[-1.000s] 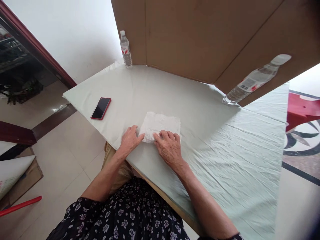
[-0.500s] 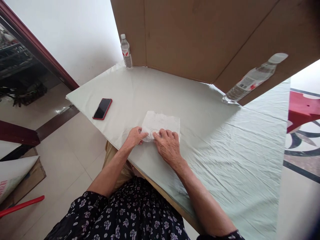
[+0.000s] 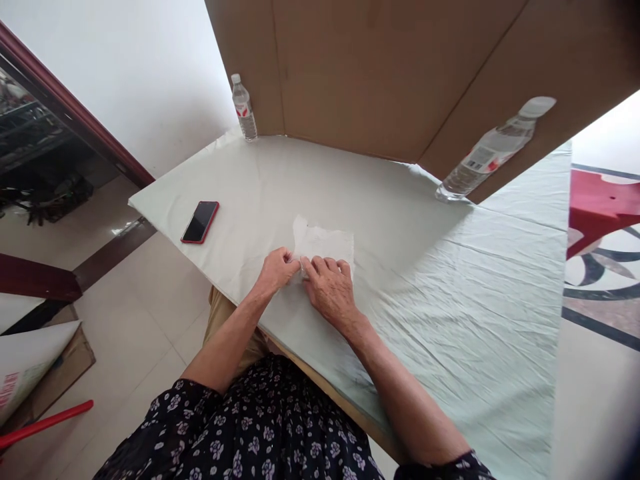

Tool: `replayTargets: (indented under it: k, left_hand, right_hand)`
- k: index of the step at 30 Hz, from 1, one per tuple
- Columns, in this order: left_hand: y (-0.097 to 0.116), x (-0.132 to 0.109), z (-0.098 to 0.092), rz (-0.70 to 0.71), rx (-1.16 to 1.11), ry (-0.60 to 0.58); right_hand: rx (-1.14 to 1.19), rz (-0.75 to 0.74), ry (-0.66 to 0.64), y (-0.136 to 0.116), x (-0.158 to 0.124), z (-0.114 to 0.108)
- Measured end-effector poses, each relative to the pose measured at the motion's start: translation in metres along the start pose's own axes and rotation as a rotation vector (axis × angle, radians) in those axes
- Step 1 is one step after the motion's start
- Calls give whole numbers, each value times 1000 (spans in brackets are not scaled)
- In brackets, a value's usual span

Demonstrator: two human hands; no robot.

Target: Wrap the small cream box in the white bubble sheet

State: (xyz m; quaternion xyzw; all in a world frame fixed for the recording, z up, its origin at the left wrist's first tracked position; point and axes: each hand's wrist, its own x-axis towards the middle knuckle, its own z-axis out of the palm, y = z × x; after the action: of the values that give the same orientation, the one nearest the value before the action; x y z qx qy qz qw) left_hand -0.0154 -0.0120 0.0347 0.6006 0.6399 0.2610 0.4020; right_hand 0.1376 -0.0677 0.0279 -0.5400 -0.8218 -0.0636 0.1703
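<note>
The left hand (image 3: pixel 277 270) pinches the white paper napkin (image 3: pixel 327 241) at its left edge, corner lifted off the tabletop (image 3: pixel 450 300). The right hand (image 3: pixel 330 293) lies flat on the napkin's near side, fingers extended, gripping nothing. The napkin sits near the tabletop's front edge, with a red phone (image 3: pixel 200 222) well off to its left.

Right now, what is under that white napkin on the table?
The pale green cloth shows all around the napkin. The left hand pinches its left edge, the right hand presses its near edge; directly beneath is covered.
</note>
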Motion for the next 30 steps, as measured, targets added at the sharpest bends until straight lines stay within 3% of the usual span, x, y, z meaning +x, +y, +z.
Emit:
replayTargets:
  k: [5, 9, 13, 15, 18, 22, 26, 30]
  left_hand:
    - [11, -3, 4, -40, -160, -48]
    - [20, -10, 0, -46, -212, -174]
    - [21, -17, -7, 70, -132, -295]
    - [19, -19, -5, 207, 56, -258]
    - [14, -23, 2, 400, 352, -94]
    - [7, -25, 10, 559, 474, 4]
    - [4, -29, 11, 587, 501, -31]
    - [5, -34, 14, 581, 552, -34]
  right_hand:
    - [156, 31, -41, 6, 1, -9]
    - [230, 42, -70, 13, 2, -15]
    - [317, 54, -74, 17, 2, -17]
    - [353, 54, -63, 19, 1, -17]
    - [410, 75, 7, 27, -2, -19]
    - [403, 307, 82, 50, -12, -25]
    - [405, 600, -152, 69, -28, -28]
    - [473, 707, -293, 68, -35, -21]
